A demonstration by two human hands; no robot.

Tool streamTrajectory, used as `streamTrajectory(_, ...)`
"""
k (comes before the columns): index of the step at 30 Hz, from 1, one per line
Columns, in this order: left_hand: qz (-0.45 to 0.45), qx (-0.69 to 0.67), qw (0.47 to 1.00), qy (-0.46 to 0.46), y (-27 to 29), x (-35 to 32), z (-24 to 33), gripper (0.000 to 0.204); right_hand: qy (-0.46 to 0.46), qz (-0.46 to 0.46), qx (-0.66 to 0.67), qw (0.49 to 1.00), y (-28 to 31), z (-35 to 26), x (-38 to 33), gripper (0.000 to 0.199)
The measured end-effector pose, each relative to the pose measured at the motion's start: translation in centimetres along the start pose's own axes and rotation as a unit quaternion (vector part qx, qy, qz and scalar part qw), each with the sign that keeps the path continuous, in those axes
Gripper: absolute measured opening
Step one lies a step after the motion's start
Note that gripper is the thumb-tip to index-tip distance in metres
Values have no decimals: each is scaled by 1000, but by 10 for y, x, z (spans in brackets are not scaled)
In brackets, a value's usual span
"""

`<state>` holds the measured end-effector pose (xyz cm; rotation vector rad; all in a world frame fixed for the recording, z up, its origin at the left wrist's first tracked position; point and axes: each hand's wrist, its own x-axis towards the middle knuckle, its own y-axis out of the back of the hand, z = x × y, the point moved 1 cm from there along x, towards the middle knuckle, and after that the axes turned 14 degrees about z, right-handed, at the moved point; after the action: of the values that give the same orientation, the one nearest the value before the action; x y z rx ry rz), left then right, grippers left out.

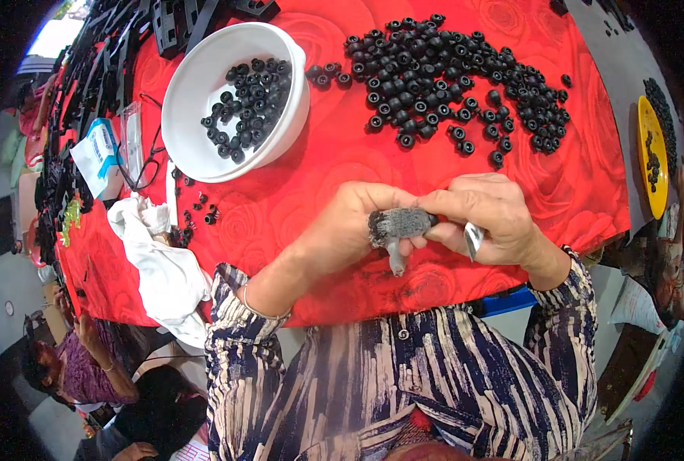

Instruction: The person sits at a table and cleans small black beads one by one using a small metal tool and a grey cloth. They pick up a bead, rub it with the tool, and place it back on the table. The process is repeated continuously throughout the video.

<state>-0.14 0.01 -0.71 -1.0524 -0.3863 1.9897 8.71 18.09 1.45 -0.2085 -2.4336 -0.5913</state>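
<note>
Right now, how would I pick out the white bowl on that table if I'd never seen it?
Start at the red rose-patterned tablecloth. Left of the big loose heap of small black rings sits the white bowl, tilted, round, with some black rings inside. It is the only white dish; the other one, at the far right edge, is yellow.

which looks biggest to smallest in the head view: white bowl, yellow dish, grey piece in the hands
1. white bowl
2. yellow dish, seen edge-on at the rim, so its rank is unsure
3. grey piece

White-and-blue packet point(97, 157) lies at the table's left edge.
</note>
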Motion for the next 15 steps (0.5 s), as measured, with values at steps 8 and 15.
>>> streamTrajectory(8, 55, 18, 990, -130, -10, 5, -18, 24, 104, 67, -128, 984, -4, -3, -3, 40)
streamTrajectory(15, 66, -41, 983, -167, -8, 5, -19, 24, 91, 34, -131, 987, 0, -3, -2, 34)
